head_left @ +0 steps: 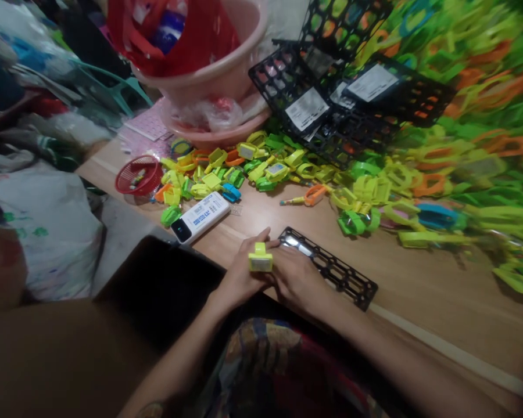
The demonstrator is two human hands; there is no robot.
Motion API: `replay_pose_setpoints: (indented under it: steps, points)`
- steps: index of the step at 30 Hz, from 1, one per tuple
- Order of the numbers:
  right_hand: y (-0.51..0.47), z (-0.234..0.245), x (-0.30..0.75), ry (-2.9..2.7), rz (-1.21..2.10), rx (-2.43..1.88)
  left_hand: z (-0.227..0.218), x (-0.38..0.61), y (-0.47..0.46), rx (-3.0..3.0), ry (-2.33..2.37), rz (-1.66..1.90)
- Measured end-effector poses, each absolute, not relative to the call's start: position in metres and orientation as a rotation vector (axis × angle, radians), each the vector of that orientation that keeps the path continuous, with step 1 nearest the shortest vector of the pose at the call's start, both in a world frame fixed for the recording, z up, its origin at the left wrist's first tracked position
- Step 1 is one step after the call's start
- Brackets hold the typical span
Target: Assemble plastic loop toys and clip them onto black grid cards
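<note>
Left hand (239, 276) curled around a yellow clip (260, 258); right hand (297, 282) pressed close beside it, its grip hidden, fingers at the end of a black rack (346, 277) lying flat on the bench (422, 290). No clips visibly seated in that rack so far. Loose clips (213, 180) still heaped across the bench, labelled racks (331, 98) piled beyond them.

White device (199, 217): blue print, too small to read; rack labels (307, 109) blurred.
</note>
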State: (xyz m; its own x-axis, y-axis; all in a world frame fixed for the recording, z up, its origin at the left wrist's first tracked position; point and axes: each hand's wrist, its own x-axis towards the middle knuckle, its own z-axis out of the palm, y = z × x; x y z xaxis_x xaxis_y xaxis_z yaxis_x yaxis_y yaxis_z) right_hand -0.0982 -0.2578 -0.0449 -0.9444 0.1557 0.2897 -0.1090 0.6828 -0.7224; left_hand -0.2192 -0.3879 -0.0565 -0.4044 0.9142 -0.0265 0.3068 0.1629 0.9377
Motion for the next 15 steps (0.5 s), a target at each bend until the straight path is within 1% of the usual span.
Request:
replay_pose_setpoints:
  steps: [2,3,4,5,8,10,13,15]
  points:
    - [-0.240,-0.033,-0.103,-2.601,1.395,-0.024,-0.057,-0.218,-0.387,1.122,1.869,1.243]
    - [-0.229,-0.027,-0.106,-2.595,1.487,-0.044,-0.057,-0.216,-0.386,1.092,1.883,1.262]
    - [-0.218,-0.022,-0.110,-2.577,1.506,-0.109,-0.058,-0.214,-0.385,1.056,1.882,1.287]
    - [-0.206,-0.018,-0.114,-2.554,1.439,-0.215,-0.058,-0.213,-0.383,1.012,1.864,1.318]
    - [-0.175,-0.015,-0.127,-2.534,0.996,-0.546,-0.057,-0.208,-0.382,0.913,1.759,1.353]
    - [-0.164,-0.020,-0.131,-2.608,0.773,-0.657,-0.057,-0.208,-0.386,0.896,1.704,1.353]
    - [-0.162,-0.032,-0.122,-2.725,0.585,-0.772,-0.055,-0.209,-0.393,0.939,1.661,1.386]
    - [-0.165,-0.038,-0.108,-2.723,0.556,-0.804,-0.051,-0.210,-0.396,0.997,1.658,1.491]
